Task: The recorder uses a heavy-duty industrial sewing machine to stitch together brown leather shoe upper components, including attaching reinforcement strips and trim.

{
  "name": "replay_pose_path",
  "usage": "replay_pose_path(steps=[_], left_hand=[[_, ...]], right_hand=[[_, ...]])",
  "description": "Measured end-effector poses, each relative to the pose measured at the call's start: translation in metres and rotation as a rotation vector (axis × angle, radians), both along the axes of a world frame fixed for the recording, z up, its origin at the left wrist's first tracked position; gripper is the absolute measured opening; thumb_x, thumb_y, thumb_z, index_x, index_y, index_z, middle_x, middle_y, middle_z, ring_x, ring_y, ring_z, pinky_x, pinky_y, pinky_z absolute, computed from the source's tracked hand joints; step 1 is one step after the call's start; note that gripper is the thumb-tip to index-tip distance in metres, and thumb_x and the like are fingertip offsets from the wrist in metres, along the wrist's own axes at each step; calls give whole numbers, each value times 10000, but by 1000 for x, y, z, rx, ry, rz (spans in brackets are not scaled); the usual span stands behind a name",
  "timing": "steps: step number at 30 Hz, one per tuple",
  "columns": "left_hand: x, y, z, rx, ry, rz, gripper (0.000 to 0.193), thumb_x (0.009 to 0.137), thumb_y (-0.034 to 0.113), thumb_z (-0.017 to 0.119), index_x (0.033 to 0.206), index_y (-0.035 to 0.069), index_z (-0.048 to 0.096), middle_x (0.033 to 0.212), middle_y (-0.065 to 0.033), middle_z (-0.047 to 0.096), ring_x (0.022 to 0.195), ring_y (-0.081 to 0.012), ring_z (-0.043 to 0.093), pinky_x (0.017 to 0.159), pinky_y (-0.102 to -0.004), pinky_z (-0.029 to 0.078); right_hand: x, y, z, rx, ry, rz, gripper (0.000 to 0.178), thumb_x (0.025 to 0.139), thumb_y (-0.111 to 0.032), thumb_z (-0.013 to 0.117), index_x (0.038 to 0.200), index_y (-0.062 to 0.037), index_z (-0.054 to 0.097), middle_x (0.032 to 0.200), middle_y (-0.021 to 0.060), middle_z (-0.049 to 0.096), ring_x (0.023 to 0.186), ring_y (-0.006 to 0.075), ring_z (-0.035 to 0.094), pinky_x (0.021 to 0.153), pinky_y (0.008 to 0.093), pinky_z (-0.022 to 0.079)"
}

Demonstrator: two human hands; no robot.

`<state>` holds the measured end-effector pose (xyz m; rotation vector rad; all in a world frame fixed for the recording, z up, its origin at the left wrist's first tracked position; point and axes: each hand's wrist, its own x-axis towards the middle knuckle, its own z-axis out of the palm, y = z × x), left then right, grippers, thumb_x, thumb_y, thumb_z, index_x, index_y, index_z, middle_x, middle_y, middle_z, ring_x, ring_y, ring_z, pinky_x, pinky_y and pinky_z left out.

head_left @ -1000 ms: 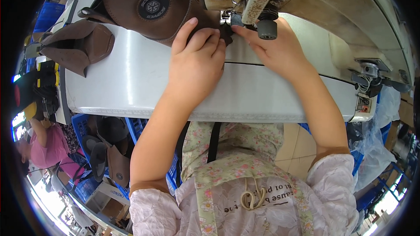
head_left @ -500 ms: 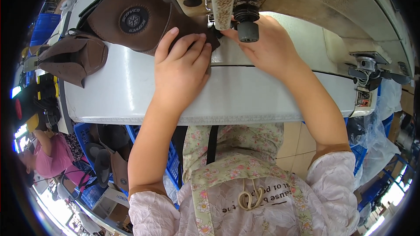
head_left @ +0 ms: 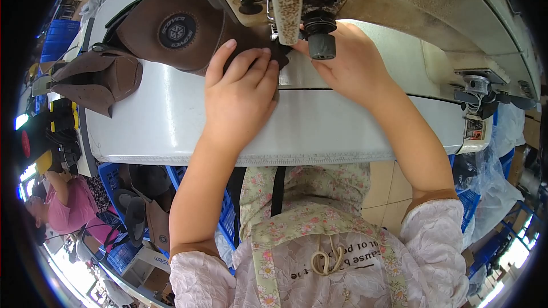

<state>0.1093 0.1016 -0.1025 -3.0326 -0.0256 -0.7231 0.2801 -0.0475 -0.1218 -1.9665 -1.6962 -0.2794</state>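
Observation:
A brown leather boot upper with a round black badge lies on the sewing machine bed, its right end under the needle area. My left hand is closed on its near edge, fingers bent over the leather and the thumb mostly hidden. Beyond the presser area, my right hand reaches in from the right, close to the leather's end. A black knob on the machine head covers part of its fingers, so their grip cannot be made out.
Another brown leather upper rests at the table's left edge. The machine arm spans above my hands. A bobbin winder sits at the right. Below left, a blue crate holds dark shoe parts. A person in pink sits farther left.
The boot upper and my left hand have shifted slightly to the right. My right hand stays almost in place beside the needle area.

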Motion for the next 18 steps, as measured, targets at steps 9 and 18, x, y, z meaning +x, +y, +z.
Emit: replay_pose_path(steps=[9, 18], left_hand=[[4, -4, -4, 16, -47, 15, 250, 681, 112, 705, 925, 72, 741, 1051, -26, 737, 1082, -152, 628, 1116, -448, 386], [3, -4, -7, -5, 9, 16, 459, 605, 101, 709, 1062, 78, 736, 1165, -25, 717, 1154, -168, 610, 1126, -476, 323]], right_hand=[[3, 0, -2, -30, 47, -6, 247, 791, -116, 705, 1030, -141, 759, 1175, 92, 672, 1122, 283, 635, 908, 423, 511], [6, 0, -3, -51, 115, 2, 224, 802, -134, 701, 1020, -99, 735, 1182, 113, 662, 1142, 302, 622, 940, 430, 490]])
